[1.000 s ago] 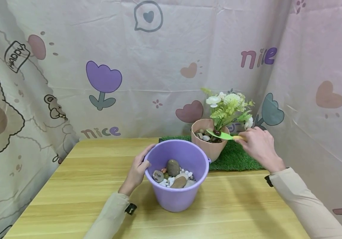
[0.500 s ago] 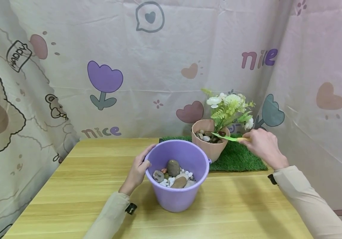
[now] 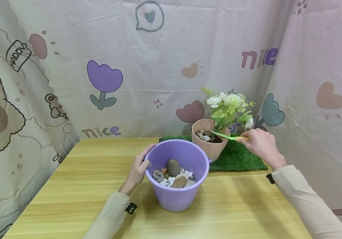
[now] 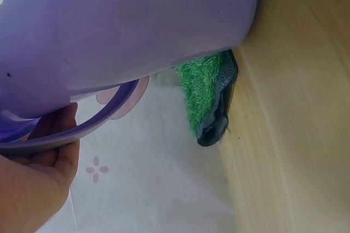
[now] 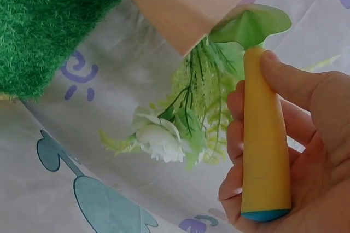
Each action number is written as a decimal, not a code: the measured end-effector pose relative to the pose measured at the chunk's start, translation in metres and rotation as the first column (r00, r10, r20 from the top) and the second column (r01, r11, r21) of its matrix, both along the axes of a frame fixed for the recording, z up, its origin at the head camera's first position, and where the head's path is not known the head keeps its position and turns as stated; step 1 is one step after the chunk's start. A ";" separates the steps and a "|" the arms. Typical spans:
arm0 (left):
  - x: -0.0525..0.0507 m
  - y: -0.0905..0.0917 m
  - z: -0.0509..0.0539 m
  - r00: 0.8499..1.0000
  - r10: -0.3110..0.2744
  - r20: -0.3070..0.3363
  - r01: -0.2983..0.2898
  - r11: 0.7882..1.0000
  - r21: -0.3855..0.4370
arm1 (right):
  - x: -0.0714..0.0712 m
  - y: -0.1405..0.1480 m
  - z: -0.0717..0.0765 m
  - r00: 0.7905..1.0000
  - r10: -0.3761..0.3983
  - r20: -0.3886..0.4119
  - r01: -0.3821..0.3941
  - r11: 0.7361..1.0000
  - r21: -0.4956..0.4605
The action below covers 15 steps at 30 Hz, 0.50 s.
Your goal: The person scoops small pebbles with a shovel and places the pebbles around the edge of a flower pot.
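Observation:
My left hand (image 3: 136,170) grips the left rim of the purple bucket (image 3: 175,198), which stands on the table. Large grey and brown stones (image 3: 173,168) and small white pebbles (image 3: 171,181) lie in the bucket. Out to the right, my right hand (image 3: 260,146) holds a small toy trowel by its yellow handle (image 5: 265,151). The trowel's green blade (image 3: 221,135) is tipped on edge over the pink flowerpot (image 3: 210,151), with no stone visible on it. Several pebbles (image 3: 206,137) and dark soil show inside the pot, partly hidden by the blade. White artificial flowers (image 3: 233,101) rise from it.
The flowerpot stands on a green turf mat (image 3: 241,159) at the table's back right; its dark underside shows at a corner in the left wrist view. Light wooden tabletop (image 3: 99,172) surrounds the bucket. A printed curtain (image 3: 147,66) hangs behind and on both sides.
The dark red stone on the trowel blade slid off into the flowerpot and is now out of sight. The blade turned from flat to edge-on. My left hand and the bucket stayed put.

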<state>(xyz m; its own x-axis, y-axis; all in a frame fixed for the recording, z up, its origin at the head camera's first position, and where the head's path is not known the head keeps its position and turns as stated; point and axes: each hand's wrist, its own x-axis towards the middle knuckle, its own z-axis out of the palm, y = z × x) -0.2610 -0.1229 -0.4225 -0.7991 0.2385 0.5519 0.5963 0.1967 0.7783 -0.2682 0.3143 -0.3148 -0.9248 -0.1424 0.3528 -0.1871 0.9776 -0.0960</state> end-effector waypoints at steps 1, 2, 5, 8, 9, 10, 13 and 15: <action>0.000 0.000 0.000 1.000 0.001 0.001 -0.001 1.000 -0.001 | 0.000 -0.002 -0.001 1.000 0.005 0.000 -0.005 1.000 -0.001; 0.000 0.000 0.000 1.000 0.001 0.001 -0.001 1.000 -0.002 | 0.001 -0.003 -0.002 1.000 0.011 -0.005 -0.011 1.000 0.000; 0.000 0.000 0.000 1.000 0.002 0.003 -0.002 1.000 -0.004 | 0.001 -0.009 -0.006 0.999 0.030 -0.028 -0.030 1.000 0.004; 0.000 0.000 0.000 1.000 0.006 0.005 -0.006 1.000 -0.005 | 0.000 -0.014 -0.009 0.996 0.055 -0.067 -0.055 0.998 0.009; 0.000 0.000 0.000 1.000 0.007 0.005 -0.007 1.000 -0.004 | 0.000 -0.016 -0.010 0.995 0.063 -0.083 -0.063 0.998 0.007; 0.000 0.000 0.001 1.000 0.008 0.006 -0.008 1.000 -0.004 | 0.000 -0.017 -0.011 0.993 0.072 -0.097 -0.072 0.997 0.006; 0.001 0.000 0.001 1.000 0.005 0.010 -0.005 1.000 -0.002 | -0.001 -0.022 -0.014 0.985 0.100 -0.143 -0.101 0.995 0.000; 0.001 0.000 0.001 1.000 0.000 0.014 0.000 1.000 0.000 | 0.000 -0.025 -0.016 0.979 0.117 -0.169 -0.118 0.993 0.001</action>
<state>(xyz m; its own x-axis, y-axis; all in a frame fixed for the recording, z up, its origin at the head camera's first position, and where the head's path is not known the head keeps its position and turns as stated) -0.2604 -0.1228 -0.4215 -0.8067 0.2385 0.5407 0.5853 0.1963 0.7867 -0.2685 0.2893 -0.3307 -0.8289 -0.2428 0.5040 -0.3150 0.9471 -0.0618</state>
